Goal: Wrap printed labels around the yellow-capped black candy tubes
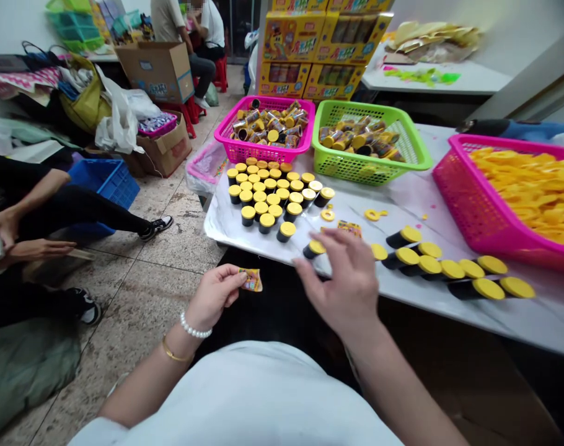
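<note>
My left hand (217, 294) pinches a small printed yellow label (251, 279) between thumb and fingers, in front of the table edge. My right hand (344, 282) is over the table's near edge, fingers apart and slightly blurred, with nothing seen in it. Beside its thumb and fingers is a single black cup with a yellow lid (313, 249); whether they touch I cannot tell. Just beyond the fingers lie more printed labels (349, 228). Several lidded black cups (266, 222) stand grouped at the left of the table, and another group (428, 265) lies tilted in rows to the right.
A pink basket (264, 150) and a green basket (370, 173) hold small printed cups. Yellow plastic pieces fill a larger pink basket (486, 198) at right. Yellow rings (327, 215) lie on the white table (273, 246). A seated person's leg (105, 210) extends from the left.
</note>
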Motion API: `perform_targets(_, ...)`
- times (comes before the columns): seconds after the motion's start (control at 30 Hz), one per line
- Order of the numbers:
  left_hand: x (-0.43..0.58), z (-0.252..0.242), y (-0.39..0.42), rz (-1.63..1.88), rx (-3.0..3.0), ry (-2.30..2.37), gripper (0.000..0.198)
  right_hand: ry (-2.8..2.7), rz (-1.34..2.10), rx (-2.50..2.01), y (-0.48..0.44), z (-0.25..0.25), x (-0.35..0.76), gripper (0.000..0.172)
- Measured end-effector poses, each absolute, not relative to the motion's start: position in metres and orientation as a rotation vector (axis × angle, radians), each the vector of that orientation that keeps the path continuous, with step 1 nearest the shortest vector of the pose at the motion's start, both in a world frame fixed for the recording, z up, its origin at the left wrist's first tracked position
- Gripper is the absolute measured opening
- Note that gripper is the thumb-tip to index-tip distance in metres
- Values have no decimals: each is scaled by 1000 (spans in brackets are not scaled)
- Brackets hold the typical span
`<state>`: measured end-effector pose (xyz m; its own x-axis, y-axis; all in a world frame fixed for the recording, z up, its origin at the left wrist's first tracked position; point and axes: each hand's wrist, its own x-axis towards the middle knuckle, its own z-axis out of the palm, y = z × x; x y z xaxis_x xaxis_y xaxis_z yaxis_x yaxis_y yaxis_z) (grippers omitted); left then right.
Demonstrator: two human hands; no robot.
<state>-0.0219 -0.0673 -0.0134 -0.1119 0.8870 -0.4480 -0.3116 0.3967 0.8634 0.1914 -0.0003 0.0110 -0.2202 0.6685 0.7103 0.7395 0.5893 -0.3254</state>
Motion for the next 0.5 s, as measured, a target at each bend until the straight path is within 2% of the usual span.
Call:
perform_targets(0.07, -23, -14, -61, 1122, 493, 1248, 43, -1994, -126, -1230, 16, 10, 207, 32)
perform_targets(0.13, -21, -14, -55, 1131, 403, 1211, 43, -2001, 66, -1291, 25, 5, 217, 26)
perform_targets(0.2, -18, -12, -49, 1146, 319, 1159, 40, -1852, 414, -1310, 23, 2, 219, 28)
perform_targets(0.3, -11, -8, -41, 1156, 238, 1059, 38, -1475, 1063, -1187, 10, 5, 212, 41)
perform_targets(0.37, -5, -6, -37, 1151, 217, 1016, 38, -1282, 1388, -1067, 3, 8, 206, 42)
perform_targets(0.5, 4, -2, -33, 1126, 219, 974, 38, -1112, 1548, -1019, 3, 9, 195, 38)
